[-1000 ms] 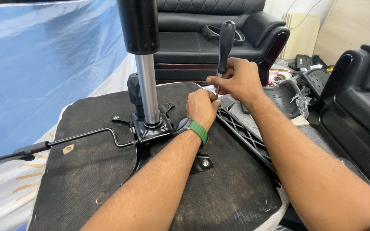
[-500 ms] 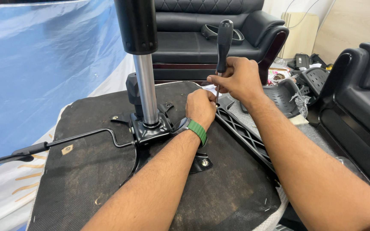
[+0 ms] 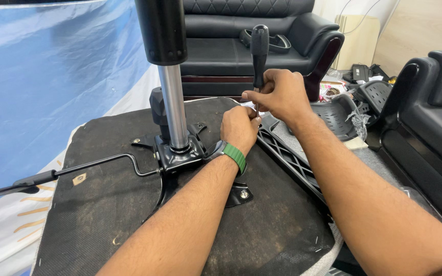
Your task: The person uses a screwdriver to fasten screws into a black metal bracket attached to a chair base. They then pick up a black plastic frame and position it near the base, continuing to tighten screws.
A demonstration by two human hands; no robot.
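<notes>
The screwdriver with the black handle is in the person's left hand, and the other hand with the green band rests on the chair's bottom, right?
Not quite. The head view shows the screwdriver in the right hand; the left hand wears the green band and rests on the chair's bottom.

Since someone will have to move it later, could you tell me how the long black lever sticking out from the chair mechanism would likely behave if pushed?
The lever looks like thin bent metal rod, so probably stiff. It joins the mechanism plate, so it would likely pivot rather than slide free.

Glossy chrome column (image 3: 174,107), rough black fabric underside (image 3: 103,204), matt plastic screwdriver handle (image 3: 259,48)
</notes>
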